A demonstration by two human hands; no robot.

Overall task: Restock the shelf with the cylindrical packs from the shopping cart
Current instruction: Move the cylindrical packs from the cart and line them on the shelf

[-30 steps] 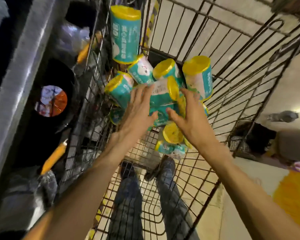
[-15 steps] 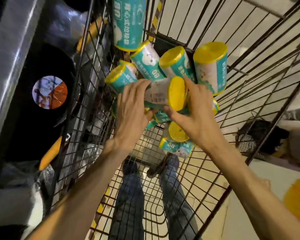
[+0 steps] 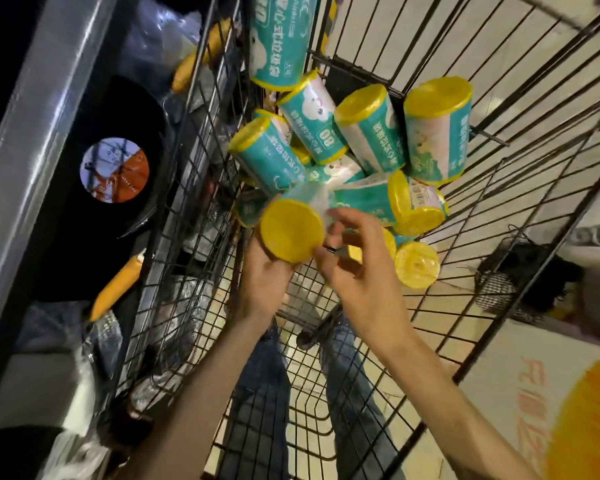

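Looking down through the head camera, we see our left hand [image 3: 267, 275] gripping one cylindrical pack [image 3: 293, 228] from beneath, its yellow end cap turned toward us, lifted just above the heap in the shopping cart [image 3: 520, 109]. Our right hand [image 3: 357, 268] sits just beside that cap, fingers [image 3: 352, 220] loosely curled; whether they pinch the clear wrap we cannot tell. Behind, we count about eight more teal packs [image 3: 368, 129] with yellow ends piled against the cart's far corner, some half hidden. Left of the wire wall lie two orange-handled items [image 3: 118, 289] and one black disc [image 3: 115, 169] with a round label.
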